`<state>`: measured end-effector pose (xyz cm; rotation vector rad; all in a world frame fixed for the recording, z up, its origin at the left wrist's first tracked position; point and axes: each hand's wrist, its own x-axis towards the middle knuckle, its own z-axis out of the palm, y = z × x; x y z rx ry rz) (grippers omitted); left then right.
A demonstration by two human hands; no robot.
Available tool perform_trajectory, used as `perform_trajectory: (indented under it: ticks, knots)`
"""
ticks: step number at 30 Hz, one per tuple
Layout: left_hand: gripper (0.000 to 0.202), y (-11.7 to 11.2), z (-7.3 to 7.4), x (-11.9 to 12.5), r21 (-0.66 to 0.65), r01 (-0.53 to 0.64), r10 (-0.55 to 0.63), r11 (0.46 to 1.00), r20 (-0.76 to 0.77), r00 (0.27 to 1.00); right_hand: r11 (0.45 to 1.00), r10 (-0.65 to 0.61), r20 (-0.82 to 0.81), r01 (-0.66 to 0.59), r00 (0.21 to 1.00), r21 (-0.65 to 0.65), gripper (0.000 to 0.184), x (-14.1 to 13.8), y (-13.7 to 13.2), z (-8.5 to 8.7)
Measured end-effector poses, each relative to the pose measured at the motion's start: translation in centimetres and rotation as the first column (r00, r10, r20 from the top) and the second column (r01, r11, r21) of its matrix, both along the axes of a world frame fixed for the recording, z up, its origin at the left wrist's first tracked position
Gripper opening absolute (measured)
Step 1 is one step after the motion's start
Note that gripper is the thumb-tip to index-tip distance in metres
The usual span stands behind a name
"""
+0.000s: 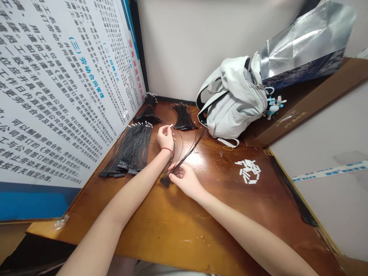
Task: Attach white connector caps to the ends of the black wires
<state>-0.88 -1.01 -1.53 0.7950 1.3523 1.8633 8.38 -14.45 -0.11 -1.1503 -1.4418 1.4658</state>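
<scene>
My left hand is closed in a pinch on a small white tube, which sticks out past the fingertips. A red band circles that wrist. Nearer to me, my right hand is closed round a bundle of thin black wires by their lower end. A dark flat connector shows just left of its fingers. The wires fan up and to the right, and one loops off toward my left hand. Left of my hands lies a row of black wire harnesses with white tips and black connectors.
Loose white tubes lie in a pile on the wooden table. Two more wire bundles are at the back. A pale backpack stands back right; long black wires lie along the right edge. A printed board rises at left.
</scene>
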Motion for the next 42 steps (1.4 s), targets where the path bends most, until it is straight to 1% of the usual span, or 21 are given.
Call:
perform_trajectory:
  ticks: [6, 14, 23, 33, 38, 42]
  knots:
    - [0.008, -0.02, 0.1, 0.02, 0.009, -0.008, 0.008, 1.0, 0.001, 1.0, 1.0, 0.007, 0.0, -0.007, 1.0, 0.01, 0.014, -0.04, -0.05, 0.12]
    - [0.007, -0.18, 0.49, 0.18, -0.018, -0.008, 0.008, 1.0, 0.011, 1.0, 0.999, -0.021, -0.034, 0.023, 0.999, 0.035, 0.013, 0.04, 0.04, -0.12]
    - [0.007, -0.11, 0.58, 0.22, -0.025, -0.032, 0.032, 0.999, 0.018, 0.999, 0.999, -0.034, -0.032, 0.033, 0.999, -0.026, 0.012, 0.08, 0.2, 0.19]
    - [0.006, -0.33, 0.86, 0.17, -0.036, -0.01, 0.011, 0.999, 0.037, 0.999, 1.0, -0.026, -0.049, 0.026, 0.998, -0.015, 0.01, 0.07, 0.18, 0.21]
    - [0.007, -0.3, 0.68, 0.09, -0.023, 0.005, -0.004, 1.0, 0.033, 0.999, 0.999, -0.033, -0.085, 0.032, 0.996, -0.011, 0.008, 0.13, 0.2, 0.46]
    - [0.007, -0.11, 0.4, 0.12, -0.013, -0.014, 0.015, 1.0, 0.032, 0.999, 0.997, -0.067, -0.108, 0.065, 0.992, -0.029, 0.01, 0.23, 0.36, 0.5]
